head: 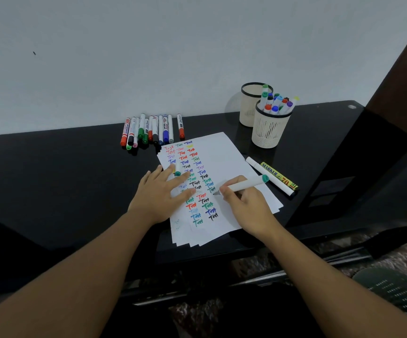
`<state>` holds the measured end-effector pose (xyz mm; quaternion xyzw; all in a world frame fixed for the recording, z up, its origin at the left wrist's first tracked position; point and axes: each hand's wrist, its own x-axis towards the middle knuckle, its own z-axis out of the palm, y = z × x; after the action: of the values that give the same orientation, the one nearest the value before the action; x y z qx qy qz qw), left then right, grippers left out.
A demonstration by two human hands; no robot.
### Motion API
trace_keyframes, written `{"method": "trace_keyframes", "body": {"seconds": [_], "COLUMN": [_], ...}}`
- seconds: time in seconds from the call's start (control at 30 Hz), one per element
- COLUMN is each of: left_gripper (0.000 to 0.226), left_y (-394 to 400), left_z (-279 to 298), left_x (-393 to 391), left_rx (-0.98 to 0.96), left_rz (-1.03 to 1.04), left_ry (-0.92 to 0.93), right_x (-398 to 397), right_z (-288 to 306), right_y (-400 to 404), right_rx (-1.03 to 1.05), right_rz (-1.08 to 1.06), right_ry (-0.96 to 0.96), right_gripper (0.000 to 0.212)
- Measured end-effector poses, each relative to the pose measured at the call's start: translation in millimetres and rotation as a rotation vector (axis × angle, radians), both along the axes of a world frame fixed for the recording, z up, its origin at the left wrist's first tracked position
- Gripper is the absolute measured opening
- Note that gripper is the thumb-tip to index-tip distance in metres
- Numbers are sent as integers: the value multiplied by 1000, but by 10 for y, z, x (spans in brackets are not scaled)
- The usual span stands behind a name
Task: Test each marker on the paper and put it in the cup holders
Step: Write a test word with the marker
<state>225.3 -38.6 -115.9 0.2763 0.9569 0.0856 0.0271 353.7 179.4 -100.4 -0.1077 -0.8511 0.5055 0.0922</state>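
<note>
My right hand (244,202) grips a white marker (249,183) with a teal end, its tip touching the paper (224,154) beside columns of coloured "Test" words. My left hand (159,191) lies flat on the paper's left side and holds the marker's teal cap (177,170) between its fingers. Two cream cup holders stand at the back right: the front one (269,131) is full of markers, the rear one (249,103) holds a couple. A row of several markers (152,130) lies near the wall to the left of the paper.
A white marker (268,175) and a yellow-labelled marker (279,176) lie on the black desk (63,167) just right of the paper. The paper is a small stack of sheets. A dark panel rises at the desk's right edge.
</note>
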Motion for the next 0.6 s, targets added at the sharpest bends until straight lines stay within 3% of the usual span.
{"method": "trace_keyframes", "body": {"seconds": [0.6], "left_gripper": [72], "left_y": [-2], "left_z": [-12], "left_x": [-5], "left_rx": [-4], "left_rz": [2], "left_ry": [5], "right_x": [-5], "right_z": [0], "right_y": [-3], "right_rx": [61], "right_rz": [25], "right_ry": [-13], "right_gripper": [11]}}
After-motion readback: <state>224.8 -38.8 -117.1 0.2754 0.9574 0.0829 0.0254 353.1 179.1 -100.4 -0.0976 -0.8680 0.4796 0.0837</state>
